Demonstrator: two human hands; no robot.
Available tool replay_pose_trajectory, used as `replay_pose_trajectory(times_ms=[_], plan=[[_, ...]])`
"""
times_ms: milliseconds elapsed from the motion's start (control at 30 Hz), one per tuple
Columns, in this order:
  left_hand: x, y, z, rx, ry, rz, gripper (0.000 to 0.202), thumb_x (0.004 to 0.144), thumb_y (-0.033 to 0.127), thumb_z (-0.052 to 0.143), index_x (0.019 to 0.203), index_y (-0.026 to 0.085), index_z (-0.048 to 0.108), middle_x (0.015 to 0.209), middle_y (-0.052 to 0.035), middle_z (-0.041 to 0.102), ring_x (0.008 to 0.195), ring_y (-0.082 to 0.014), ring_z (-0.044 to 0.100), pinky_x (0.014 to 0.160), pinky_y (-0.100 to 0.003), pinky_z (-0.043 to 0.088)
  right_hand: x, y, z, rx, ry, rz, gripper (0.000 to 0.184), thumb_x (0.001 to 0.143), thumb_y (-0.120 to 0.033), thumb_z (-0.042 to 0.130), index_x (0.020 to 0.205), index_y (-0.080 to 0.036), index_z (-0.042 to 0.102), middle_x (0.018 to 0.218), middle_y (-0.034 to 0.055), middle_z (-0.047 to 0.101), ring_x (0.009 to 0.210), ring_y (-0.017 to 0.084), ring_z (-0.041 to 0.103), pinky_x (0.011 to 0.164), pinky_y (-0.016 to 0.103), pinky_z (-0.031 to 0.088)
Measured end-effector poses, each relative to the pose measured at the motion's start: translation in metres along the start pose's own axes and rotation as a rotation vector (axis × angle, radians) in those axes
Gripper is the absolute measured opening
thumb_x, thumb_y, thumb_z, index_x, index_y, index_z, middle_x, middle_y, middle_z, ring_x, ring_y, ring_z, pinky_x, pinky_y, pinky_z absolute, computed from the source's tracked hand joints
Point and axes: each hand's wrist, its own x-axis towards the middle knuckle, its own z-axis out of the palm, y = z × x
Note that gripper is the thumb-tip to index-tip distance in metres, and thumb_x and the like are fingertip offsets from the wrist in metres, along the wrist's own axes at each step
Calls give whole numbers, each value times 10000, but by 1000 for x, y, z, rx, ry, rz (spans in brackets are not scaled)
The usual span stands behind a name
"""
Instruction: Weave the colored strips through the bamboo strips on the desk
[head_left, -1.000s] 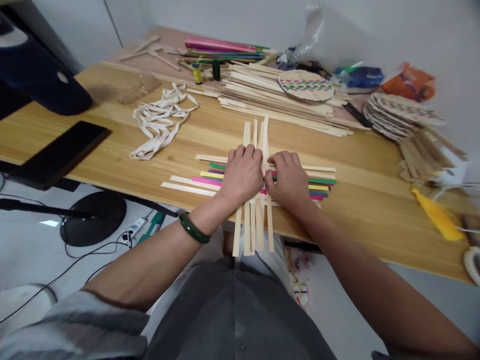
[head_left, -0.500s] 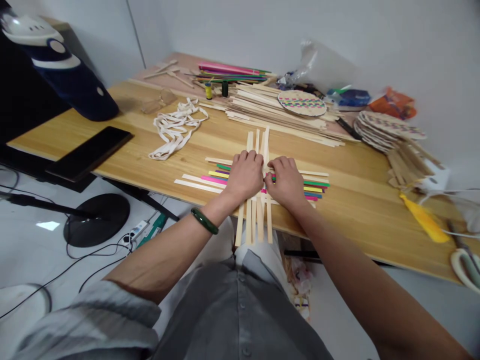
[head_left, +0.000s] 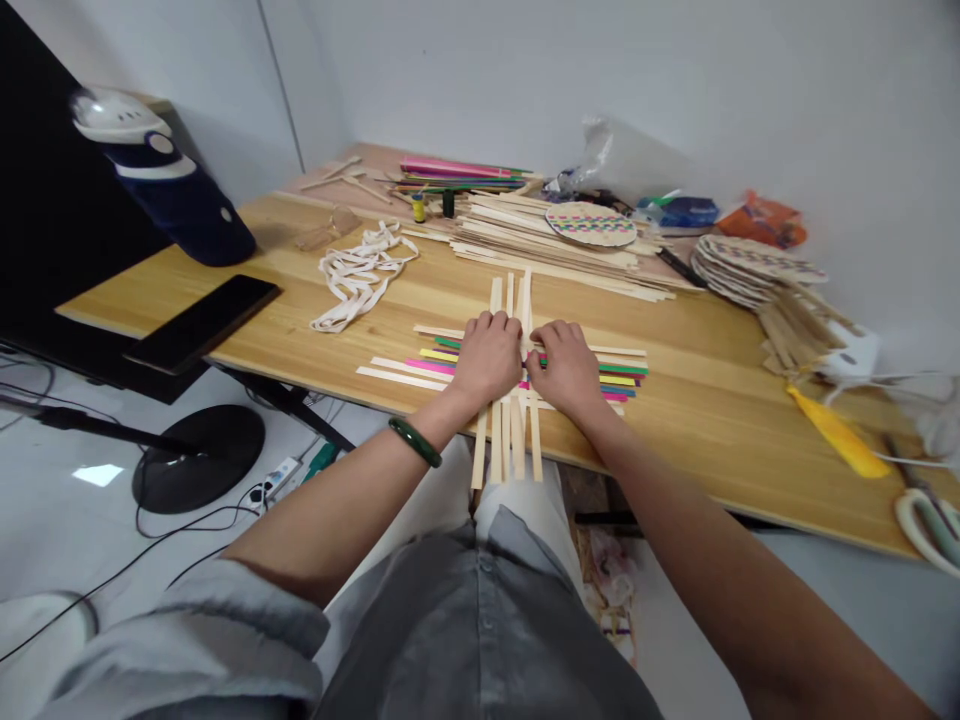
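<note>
Pale bamboo strips [head_left: 517, 440] run lengthwise over the table's front edge, crossed by coloured strips [head_left: 619, 380] in green, yellow, blue and pink and by plain pale ones. Over the left part of this crossing lies my left hand [head_left: 489, 355], fingers bent and close together, pressing on the strips. My right hand [head_left: 566, 368] is beside it, thumb and forefinger closed at the middle of the weave on a strip. The two hands nearly touch, and they cover most of the woven centre.
Behind lie a pile of loose pale strips [head_left: 517, 235], a round woven piece [head_left: 591, 223] and small thread spools [head_left: 448, 203]. To the left are white cord [head_left: 360, 275], a phone [head_left: 202, 322] and a bottle [head_left: 180, 200]. Rightward are stacked woven fans [head_left: 750, 265], a yellow tassel [head_left: 838, 432] and scissors [head_left: 930, 525].
The view has shifted slightly, so the table's far things appear lower. Both hands stay on the weave in nearly the same pose.
</note>
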Motion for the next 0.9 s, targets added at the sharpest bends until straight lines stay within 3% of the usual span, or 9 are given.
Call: replay_pose_trajectory(times_ms=[900], plan=[[0,0,-3,-26,-9,-18,198,900,204,449,1029,139,585,1082,-130,605,1068,-288,494,905,-419,360,0,1,-1,-4,11,3,181,819,-176,475,944,-170,606,968,116,600,976,279,479,855,392,416]])
